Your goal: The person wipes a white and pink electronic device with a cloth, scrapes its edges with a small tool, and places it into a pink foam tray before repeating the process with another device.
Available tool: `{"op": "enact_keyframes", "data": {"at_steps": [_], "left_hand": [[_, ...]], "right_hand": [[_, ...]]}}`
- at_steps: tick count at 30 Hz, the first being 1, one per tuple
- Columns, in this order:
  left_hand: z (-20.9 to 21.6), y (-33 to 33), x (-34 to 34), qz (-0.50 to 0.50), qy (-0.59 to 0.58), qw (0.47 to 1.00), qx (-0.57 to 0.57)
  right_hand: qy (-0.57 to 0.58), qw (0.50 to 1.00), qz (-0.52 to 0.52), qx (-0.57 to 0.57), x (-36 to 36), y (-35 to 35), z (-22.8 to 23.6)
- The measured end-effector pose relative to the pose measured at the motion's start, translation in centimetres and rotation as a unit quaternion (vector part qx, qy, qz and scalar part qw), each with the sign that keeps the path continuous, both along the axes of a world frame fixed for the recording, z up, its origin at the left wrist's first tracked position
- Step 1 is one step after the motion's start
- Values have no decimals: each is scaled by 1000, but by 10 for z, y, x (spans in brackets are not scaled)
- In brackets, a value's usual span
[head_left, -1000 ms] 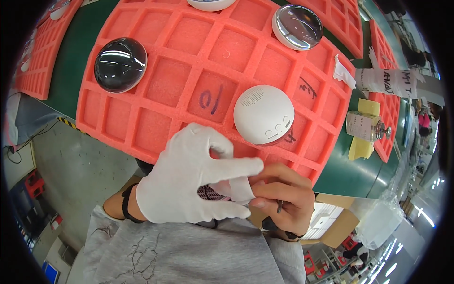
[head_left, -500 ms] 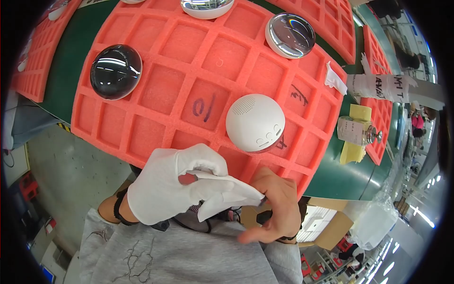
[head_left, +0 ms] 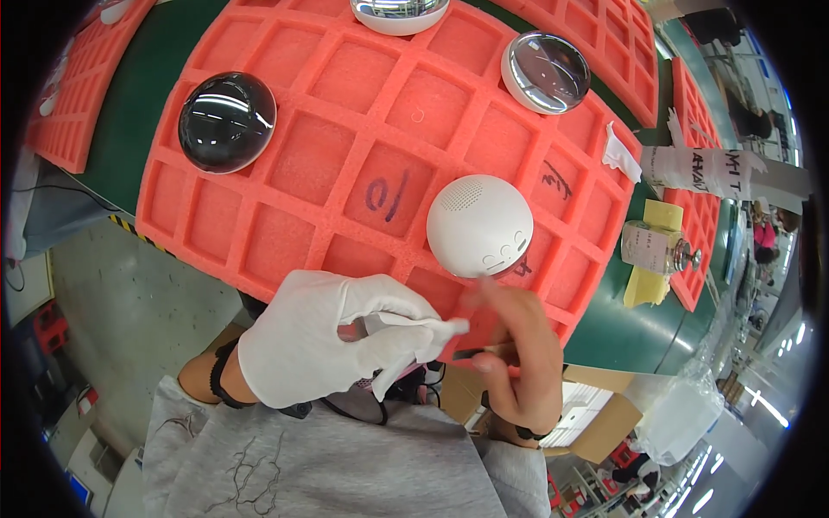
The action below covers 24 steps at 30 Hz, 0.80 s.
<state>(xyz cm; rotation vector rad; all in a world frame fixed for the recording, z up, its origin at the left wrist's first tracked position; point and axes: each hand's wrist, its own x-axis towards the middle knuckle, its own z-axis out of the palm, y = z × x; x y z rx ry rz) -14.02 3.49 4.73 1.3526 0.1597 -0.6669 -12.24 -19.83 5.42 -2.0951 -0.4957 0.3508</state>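
Ink-marked red tray, white cloth held at its near edge

Far left: a red foam tray (head_left: pixel 76 108) on the green surface (head_left: pixel 154 65). Next, a glossy black dome (head_left: pixel 226 121) in the main red tray (head_left: pixel 315 155). My gloved left hand (head_left: pixel 302 341) covers part of the near rim, fingers pressed together, pinching a folded white cloth (head_left: pixel 390 375). Above, a purple handwritten mark (head_left: pixel 386 194) and, at the top, a shiny dome (head_left: pixel 399 13). Centre-right: a white round device (head_left: pixel 479 224), perforated and with small buttons, partly blocking another ink mark (head_left: pixel 522 269). My bare right hand (head_left: pixel 525 354) is half curled and blurred; a slim dark thing (head_left: pixel 469 353) shows by the thumb, but I cannot tell whether the fingers pinch it. Beyond: a clear dome (head_left: pixel 546 73), a dark scrawl (head_left: pixel 557 181), a bottle (head_left: pixel 652 249) with a pale printed label, and a taped arm (head_left: pixel 699 171) in bold dark lettering.
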Motion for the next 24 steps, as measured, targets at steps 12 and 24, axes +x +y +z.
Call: {"op": "enact_keyframes", "data": {"at_steps": [12, 24], "left_hand": [[5, 1, 1, -64, -51, 995, 62], [-30, -22, -18, 14, -588, 740, 326]], "right_hand": [[-30, 996, 79, 29, 3, -2, -16], [181, 967, -101, 151, -23, 25, -3]]}}
